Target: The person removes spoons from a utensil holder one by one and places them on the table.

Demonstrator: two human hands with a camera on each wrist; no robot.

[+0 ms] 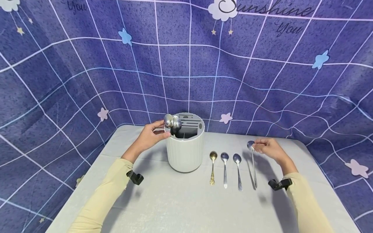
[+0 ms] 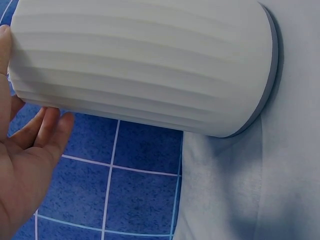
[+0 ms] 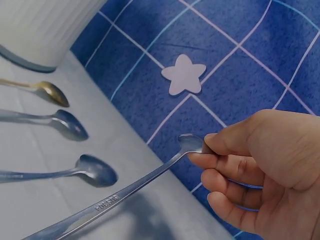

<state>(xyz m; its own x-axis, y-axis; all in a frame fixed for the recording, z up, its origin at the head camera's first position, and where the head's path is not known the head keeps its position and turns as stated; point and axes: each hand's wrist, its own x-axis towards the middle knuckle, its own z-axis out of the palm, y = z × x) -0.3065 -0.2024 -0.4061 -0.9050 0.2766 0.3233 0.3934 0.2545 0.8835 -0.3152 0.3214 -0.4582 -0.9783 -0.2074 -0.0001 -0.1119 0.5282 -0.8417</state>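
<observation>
My left hand (image 1: 150, 136) grips the rim of a white ribbed utensil holder (image 1: 185, 153), thumb at the front and fingers round its left side. Spoons (image 1: 172, 121) stand in the holder's left compartment with their bowls up. My right hand (image 1: 269, 149) pinches a silver spoon (image 3: 135, 187) by its bowl between thumb and forefinger. The spoon is tilted, its bowl raised and its handle slanting down toward the table. Left of it lie a gold spoon (image 1: 213, 166) with an ornate handle and two silver spoons, one in the middle (image 1: 225, 168) and one nearer the right hand (image 1: 238, 170).
A pale cloth covers the table (image 1: 175, 207). Behind it hangs a blue curtain (image 1: 247, 81) with a grid and stars. The holder's grey top has slots (image 1: 189, 122) toward the back and right, with an open dark compartment in front.
</observation>
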